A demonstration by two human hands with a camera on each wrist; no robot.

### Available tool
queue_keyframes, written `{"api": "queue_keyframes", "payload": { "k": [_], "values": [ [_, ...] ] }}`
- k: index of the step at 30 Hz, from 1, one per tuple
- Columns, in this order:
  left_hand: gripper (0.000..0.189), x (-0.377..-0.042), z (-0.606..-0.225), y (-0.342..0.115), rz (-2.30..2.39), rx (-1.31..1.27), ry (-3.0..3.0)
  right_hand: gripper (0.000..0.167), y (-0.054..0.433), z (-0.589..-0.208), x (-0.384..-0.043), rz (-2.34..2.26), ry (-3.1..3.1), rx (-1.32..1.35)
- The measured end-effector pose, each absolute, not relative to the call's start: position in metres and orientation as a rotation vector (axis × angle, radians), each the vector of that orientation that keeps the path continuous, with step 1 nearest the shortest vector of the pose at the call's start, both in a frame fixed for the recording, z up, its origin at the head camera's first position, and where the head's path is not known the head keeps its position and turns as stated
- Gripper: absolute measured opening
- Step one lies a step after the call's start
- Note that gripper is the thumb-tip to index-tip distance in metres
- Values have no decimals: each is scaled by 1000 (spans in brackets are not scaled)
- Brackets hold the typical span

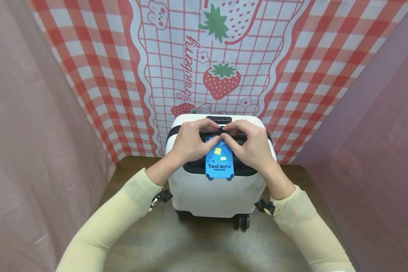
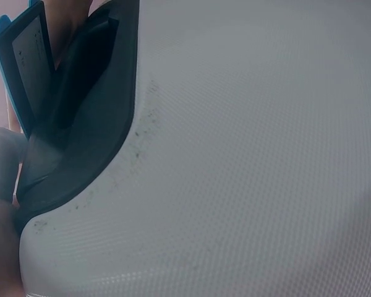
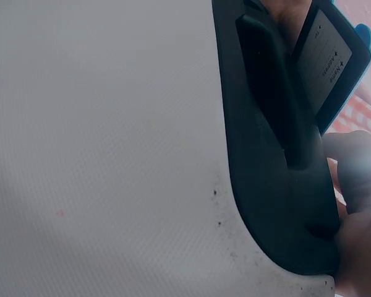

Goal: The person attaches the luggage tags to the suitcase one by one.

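Left hand (image 1: pixel 192 141) and right hand (image 1: pixel 253 143) pinch the tag's (image 1: pixel 219 160) strap (image 1: pixel 221 130) near the bench's (image 1: pixel 130 163) far edge, seemingly fastening; tightening likely next.

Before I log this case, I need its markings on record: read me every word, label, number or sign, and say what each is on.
"Travel World": front of the blue tag.
"around the", probably: small line beneath it.
"Name", "Address", probably "Tel": white card on the tag's back.
"strawberry": patterned cloth.
Too small to read: marks on the tag's yellow patch.
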State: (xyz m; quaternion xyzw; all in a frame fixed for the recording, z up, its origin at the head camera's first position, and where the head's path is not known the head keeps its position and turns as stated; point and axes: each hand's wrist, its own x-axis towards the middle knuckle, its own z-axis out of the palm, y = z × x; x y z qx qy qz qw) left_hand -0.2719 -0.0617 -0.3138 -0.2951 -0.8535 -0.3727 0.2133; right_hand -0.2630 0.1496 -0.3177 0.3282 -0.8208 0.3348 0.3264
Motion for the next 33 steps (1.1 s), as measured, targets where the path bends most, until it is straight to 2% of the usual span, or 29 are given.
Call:
{"api": "queue_keyframes", "payload": {
  "k": [14,22,33],
  "values": [
    [26,-272,-313,-62,-1028,-830,-2409,20,150,-318,-264,866,-2187,790],
    [26,-272,-313,-61,-1020,-832,-2394,29,150,-318,-264,856,-2155,841],
    [26,-272,-314,-62,-1015,-829,-2406,23,148,-319,-264,866,-2159,807]
  ]
}}
